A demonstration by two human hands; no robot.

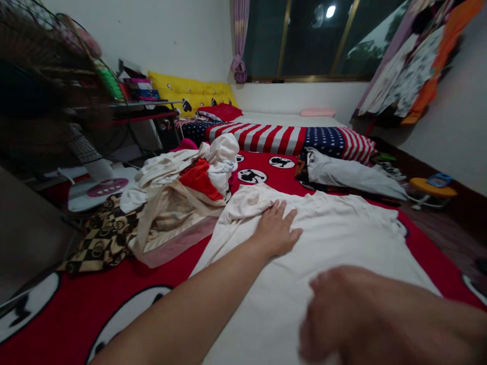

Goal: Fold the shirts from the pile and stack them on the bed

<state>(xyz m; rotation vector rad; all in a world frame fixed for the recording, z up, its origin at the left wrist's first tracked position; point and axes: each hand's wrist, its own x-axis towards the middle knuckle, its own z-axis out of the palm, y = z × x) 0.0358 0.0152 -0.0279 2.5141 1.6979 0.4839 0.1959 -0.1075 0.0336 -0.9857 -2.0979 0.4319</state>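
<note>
A large cream-white garment [335, 238] lies spread flat on the red bed cover [125, 284]. My left hand [277, 229] rests palm down on its upper left part, fingers stretched out and flat. Close to the camera, my right hand [342, 314] hovers over or touches the garment's near part. It is smeared by motion and its fingers do not show clearly.
A heap of cream, white and red clothes [182, 192] sits to the left, partly over a black-and-gold checked cloth [101, 238]. A grey garment [350, 175] lies behind. A stars-and-stripes blanket [281, 138] lies further back. A fan [45, 91] stands far left. Hanging clothes [414, 66] line the right wall.
</note>
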